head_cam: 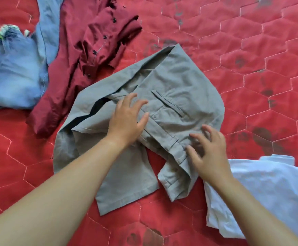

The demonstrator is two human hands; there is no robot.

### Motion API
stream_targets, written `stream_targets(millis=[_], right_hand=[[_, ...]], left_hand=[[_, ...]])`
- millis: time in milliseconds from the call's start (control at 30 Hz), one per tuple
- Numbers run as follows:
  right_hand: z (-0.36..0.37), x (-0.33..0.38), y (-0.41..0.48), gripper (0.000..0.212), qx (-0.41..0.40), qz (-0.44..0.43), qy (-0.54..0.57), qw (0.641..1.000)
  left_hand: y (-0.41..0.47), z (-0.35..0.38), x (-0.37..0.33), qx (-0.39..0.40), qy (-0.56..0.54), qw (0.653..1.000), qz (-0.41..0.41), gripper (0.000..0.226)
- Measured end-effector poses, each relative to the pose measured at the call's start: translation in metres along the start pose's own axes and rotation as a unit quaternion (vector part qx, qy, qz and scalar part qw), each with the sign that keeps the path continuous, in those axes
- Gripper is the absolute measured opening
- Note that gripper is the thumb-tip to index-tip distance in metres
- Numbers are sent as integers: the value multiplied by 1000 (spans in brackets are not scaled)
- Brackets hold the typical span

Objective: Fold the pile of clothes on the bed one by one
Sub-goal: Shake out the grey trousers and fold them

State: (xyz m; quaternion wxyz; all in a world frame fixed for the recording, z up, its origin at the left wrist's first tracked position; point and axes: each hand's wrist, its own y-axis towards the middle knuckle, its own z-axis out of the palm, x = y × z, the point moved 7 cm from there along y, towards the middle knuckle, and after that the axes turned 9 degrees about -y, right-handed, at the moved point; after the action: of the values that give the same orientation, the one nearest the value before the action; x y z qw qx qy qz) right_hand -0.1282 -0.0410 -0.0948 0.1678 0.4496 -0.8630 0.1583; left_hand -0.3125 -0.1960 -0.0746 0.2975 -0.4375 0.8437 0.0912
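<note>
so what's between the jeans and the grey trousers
The maroon shirt lies crumpled between the jeans and the grey trousers, its edges meeting both. This shows in the head view.

A red quilted bed cover, stitched in hexagons, bears dark smudges in places.

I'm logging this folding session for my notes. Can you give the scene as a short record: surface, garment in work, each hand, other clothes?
Surface: red quilted bedspread
In work: grey trousers, partly folded, welt pocket facing up
Left hand: fingers spread, resting on the trousers beside the pocket
Right hand: bent fingertips on the waistband
Upper left: maroon shirt, crumpled; blue jeans beside it
Lower right: white garment, partly under the right forearm
</note>
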Motion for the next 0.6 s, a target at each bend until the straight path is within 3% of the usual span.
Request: stream_targets(millis=[167, 267, 433, 600], right_hand=[[8, -6, -29, 54, -59, 98, 55, 992], [17, -13, -29, 68, -17, 162, 145, 976], [-4, -5, -27, 60, -11, 89, 156, 984], [-54, 40, -41, 56, -2, -34, 126, 991]], left_hand=[[27, 21, 40, 40, 35, 988, -145, 51], [18, 16, 43, 20, -18, 990, -142, 47], [-38, -14, 27, -24, -43, 995, -91, 39], [-145, -56, 21, -51, -53, 986, -152, 32]])
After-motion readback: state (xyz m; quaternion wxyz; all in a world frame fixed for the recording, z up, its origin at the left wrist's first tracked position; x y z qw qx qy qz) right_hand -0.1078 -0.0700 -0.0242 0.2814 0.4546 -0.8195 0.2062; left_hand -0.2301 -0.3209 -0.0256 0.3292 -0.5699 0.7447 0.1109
